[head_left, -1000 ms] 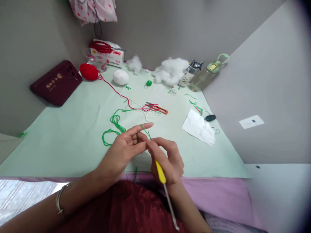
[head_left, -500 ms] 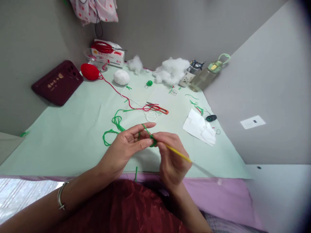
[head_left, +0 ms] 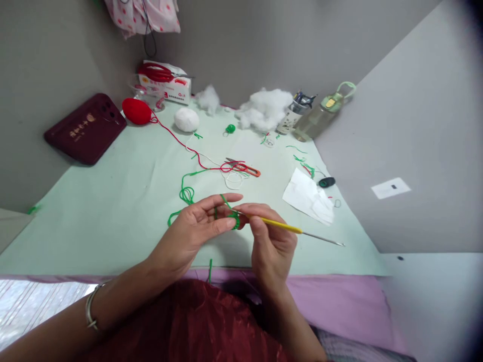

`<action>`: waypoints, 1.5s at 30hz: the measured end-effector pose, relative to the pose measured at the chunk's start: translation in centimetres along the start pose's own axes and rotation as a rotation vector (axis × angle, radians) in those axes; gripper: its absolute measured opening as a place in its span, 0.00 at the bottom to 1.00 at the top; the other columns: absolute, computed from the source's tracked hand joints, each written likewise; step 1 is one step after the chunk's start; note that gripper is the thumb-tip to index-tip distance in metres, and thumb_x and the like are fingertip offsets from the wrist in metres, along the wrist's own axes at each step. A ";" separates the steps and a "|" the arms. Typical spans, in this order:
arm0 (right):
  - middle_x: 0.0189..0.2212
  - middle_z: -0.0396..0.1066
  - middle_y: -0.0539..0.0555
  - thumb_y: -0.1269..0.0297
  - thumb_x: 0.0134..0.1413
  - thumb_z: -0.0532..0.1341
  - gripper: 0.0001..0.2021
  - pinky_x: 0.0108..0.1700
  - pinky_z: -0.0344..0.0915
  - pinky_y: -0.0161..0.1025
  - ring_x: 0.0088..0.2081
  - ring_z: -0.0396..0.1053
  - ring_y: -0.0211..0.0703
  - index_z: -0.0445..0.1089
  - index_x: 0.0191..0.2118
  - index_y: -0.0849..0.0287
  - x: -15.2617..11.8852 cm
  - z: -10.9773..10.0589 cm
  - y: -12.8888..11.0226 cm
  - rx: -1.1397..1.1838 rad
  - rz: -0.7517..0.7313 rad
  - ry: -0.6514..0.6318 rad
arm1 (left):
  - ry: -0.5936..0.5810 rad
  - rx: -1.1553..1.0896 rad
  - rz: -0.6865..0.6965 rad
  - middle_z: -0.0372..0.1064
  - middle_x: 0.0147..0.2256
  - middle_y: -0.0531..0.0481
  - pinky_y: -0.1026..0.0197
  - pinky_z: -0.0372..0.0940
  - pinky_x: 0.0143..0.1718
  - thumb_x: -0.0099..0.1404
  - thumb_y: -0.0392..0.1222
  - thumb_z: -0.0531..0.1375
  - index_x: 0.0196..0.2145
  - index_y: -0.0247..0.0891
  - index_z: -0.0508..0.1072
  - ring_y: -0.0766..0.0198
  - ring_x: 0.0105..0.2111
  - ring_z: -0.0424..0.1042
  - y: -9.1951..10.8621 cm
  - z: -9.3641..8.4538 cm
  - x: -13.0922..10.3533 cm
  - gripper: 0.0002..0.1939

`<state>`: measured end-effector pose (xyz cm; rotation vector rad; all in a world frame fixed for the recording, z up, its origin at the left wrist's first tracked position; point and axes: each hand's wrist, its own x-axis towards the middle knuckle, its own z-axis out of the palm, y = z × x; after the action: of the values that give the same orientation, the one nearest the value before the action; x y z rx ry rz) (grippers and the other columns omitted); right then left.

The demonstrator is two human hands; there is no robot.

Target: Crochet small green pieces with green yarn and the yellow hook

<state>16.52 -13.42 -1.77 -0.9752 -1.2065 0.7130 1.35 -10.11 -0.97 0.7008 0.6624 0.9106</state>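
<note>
Between thumb and fingers, my left hand [head_left: 199,221] pinches a small green crochet piece [head_left: 235,220]. Green yarn [head_left: 187,194] runs over its raised index finger and trails in loose loops on the table. My right hand [head_left: 272,241] is closed around a crochet hook [head_left: 283,224] with a yellow grip and a metal shaft sticking out to the right. The hook's working end meets the green piece; its very tip is partly hidden by yarn and fingers. Beyond my hands lie orange thread snips [head_left: 247,168], crossed by red yarn [head_left: 175,137].
A red yarn ball [head_left: 136,111], a white ball [head_left: 186,119] and white stuffing [head_left: 264,108] sit toward the back. A maroon phone-like case [head_left: 86,129] leans at left. A pen cup [head_left: 290,118], a bottle [head_left: 319,116] and torn white paper [head_left: 307,197] are at right.
The crochet hook has swung in my right hand, so its far metal end now points right and shows more clearly. The loose green yarn loops have shifted slightly toward my left hand.
</note>
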 end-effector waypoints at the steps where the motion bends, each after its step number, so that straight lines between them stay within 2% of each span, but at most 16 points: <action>1: 0.38 0.80 0.51 0.67 0.68 0.63 0.08 0.37 0.72 0.38 0.34 0.74 0.37 0.82 0.42 0.51 0.0 -0.1 0.1 0.014 0.016 0.009 | 0.002 0.006 0.000 0.75 0.37 0.54 0.65 0.65 0.48 0.60 0.38 0.74 0.48 0.48 0.85 0.68 0.39 0.71 0.0 0.0 0.0 0.18; 6: 0.37 0.81 0.51 0.63 0.71 0.60 0.10 0.36 0.74 0.36 0.31 0.76 0.35 0.80 0.41 0.53 0.2 -0.6 0.3 0.229 0.132 -0.005 | 0.010 0.045 0.010 0.69 0.35 0.56 0.67 0.63 0.46 0.61 0.38 0.73 0.48 0.49 0.85 0.69 0.38 0.67 0.2 -0.3 0.0 0.17; 9: 0.36 0.81 0.51 0.63 0.73 0.58 0.11 0.36 0.75 0.36 0.31 0.77 0.35 0.78 0.41 0.54 0.2 -0.9 0.0 0.228 0.120 -0.028 | 0.008 0.060 0.009 0.69 0.35 0.54 0.66 0.62 0.45 0.62 0.39 0.72 0.48 0.48 0.85 0.68 0.38 0.66 0.3 -0.4 -0.1 0.16; 12: 0.38 0.81 0.51 0.66 0.73 0.56 0.12 0.38 0.76 0.38 0.33 0.78 0.36 0.78 0.44 0.53 -0.3 -1.0 -0.4 0.052 0.032 -0.027 | 0.029 0.087 0.013 0.67 0.34 0.54 0.65 0.61 0.45 0.61 0.39 0.71 0.47 0.49 0.86 0.68 0.38 0.65 0.3 -0.3 -0.2 0.16; 15: 0.40 0.80 0.52 0.71 0.72 0.56 0.12 0.40 0.75 0.40 0.35 0.78 0.37 0.78 0.48 0.54 -0.8 -1.0 -0.6 -0.152 -0.137 -0.038 | 0.052 0.149 0.044 0.66 0.34 0.55 0.64 0.60 0.45 0.62 0.38 0.71 0.47 0.51 0.85 0.67 0.38 0.65 0.3 -0.2 -0.3 0.15; 18: 0.42 0.81 0.52 0.74 0.70 0.56 0.14 0.40 0.75 0.41 0.37 0.78 0.39 0.76 0.51 0.54 -1.0 -0.9 -0.5 -0.213 -0.283 -0.065 | 0.053 0.192 0.076 0.67 0.34 0.54 0.63 0.61 0.46 0.63 0.39 0.70 0.48 0.52 0.85 0.66 0.38 0.65 0.2 -0.2 -0.4 0.16; 23: 0.42 0.80 0.53 0.77 0.69 0.54 0.16 0.39 0.76 0.41 0.37 0.78 0.39 0.75 0.51 0.54 -1.0 -0.9 -0.2 -0.233 -0.288 -0.077 | 0.061 0.197 0.079 0.66 0.34 0.55 0.63 0.61 0.46 0.63 0.38 0.70 0.48 0.52 0.85 0.66 0.38 0.65 0.1 -0.5 -0.4 0.16; 27: 0.41 0.80 0.55 0.77 0.68 0.56 0.15 0.42 0.77 0.43 0.42 0.79 0.43 0.74 0.52 0.56 -0.9 -1.0 0.0 -0.322 -0.393 -0.106 | 0.076 0.223 0.114 0.68 0.33 0.55 0.62 0.62 0.47 0.63 0.38 0.71 0.49 0.52 0.84 0.66 0.38 0.67 0.0 -0.5 -0.4 0.17; 31: 0.40 0.80 0.55 0.76 0.68 0.58 0.14 0.40 0.78 0.43 0.41 0.79 0.44 0.75 0.52 0.55 -1.0 -1.1 0.4 -0.503 -0.470 -0.123 | 0.110 0.248 0.159 0.70 0.33 0.56 0.64 0.62 0.46 0.62 0.38 0.72 0.50 0.53 0.84 0.67 0.37 0.68 -0.2 0.0 -0.5 0.19; 33: 0.42 0.79 0.56 0.75 0.66 0.61 0.15 0.40 0.78 0.42 0.43 0.78 0.44 0.76 0.53 0.52 -1.2 -1.0 0.7 -0.671 -0.569 -0.096 | 0.087 0.146 0.109 0.71 0.32 0.56 0.65 0.63 0.44 0.61 0.39 0.74 0.52 0.51 0.83 0.68 0.36 0.68 -0.2 0.2 -0.4 0.21; 35: 0.43 0.79 0.56 0.74 0.66 0.62 0.16 0.40 0.78 0.42 0.44 0.78 0.45 0.77 0.53 0.50 -1.3 -0.9 0.9 -0.759 -0.634 -0.066 | 0.027 -0.008 -0.019 0.73 0.33 0.55 0.64 0.64 0.44 0.60 0.41 0.74 0.53 0.47 0.83 0.68 0.36 0.69 -0.1 0.2 -0.2 0.22; 36: 0.42 0.79 0.56 0.74 0.66 0.62 0.15 0.40 0.78 0.43 0.43 0.78 0.45 0.78 0.52 0.50 -1.3 -0.9 0.9 -0.730 -0.615 -0.048 | 0.004 -0.075 -0.078 0.74 0.34 0.53 0.64 0.65 0.45 0.60 0.41 0.74 0.52 0.44 0.83 0.67 0.37 0.70 0.0 0.2 -0.1 0.21; 38: 0.37 0.78 0.54 0.72 0.68 0.59 0.12 0.38 0.77 0.44 0.39 0.77 0.44 0.78 0.49 0.52 -1.1 -0.9 0.6 -0.543 -0.463 0.003 | -0.005 -0.152 -0.134 0.75 0.36 0.51 0.64 0.66 0.47 0.59 0.40 0.74 0.49 0.40 0.84 0.66 0.39 0.71 0.2 0.0 0.2 0.19; 40: 0.33 0.77 0.52 0.70 0.70 0.57 0.12 0.35 0.75 0.43 0.33 0.75 0.41 0.79 0.45 0.53 -0.6 -0.7 0.2 -0.287 -0.279 0.049 | 0.009 -0.151 -0.117 0.76 0.36 0.51 0.64 0.65 0.48 0.59 0.39 0.73 0.48 0.39 0.85 0.66 0.40 0.72 0.4 -0.2 0.3 0.18; 42: 0.33 0.77 0.52 0.69 0.70 0.58 0.11 0.33 0.74 0.41 0.31 0.74 0.40 0.79 0.43 0.54 -0.1 -0.5 -0.1 -0.104 -0.158 0.037 | 0.000 -0.102 -0.086 0.76 0.37 0.51 0.65 0.65 0.48 0.61 0.39 0.72 0.50 0.41 0.84 0.66 0.40 0.72 0.4 -0.3 0.2 0.18; 45: 0.38 0.80 0.53 0.69 0.69 0.60 0.10 0.35 0.75 0.40 0.33 0.75 0.39 0.80 0.43 0.53 0.3 -0.1 -0.4 -0.064 -0.104 -0.013 | -0.010 -0.019 -0.022 0.76 0.37 0.53 0.65 0.64 0.49 0.62 0.38 0.72 0.50 0.44 0.84 0.67 0.41 0.72 0.2 -0.2 -0.1 0.18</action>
<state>16.66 -13.31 -1.28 -0.9543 -1.2885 0.6027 1.11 -10.02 -0.88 0.6798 0.6511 0.8921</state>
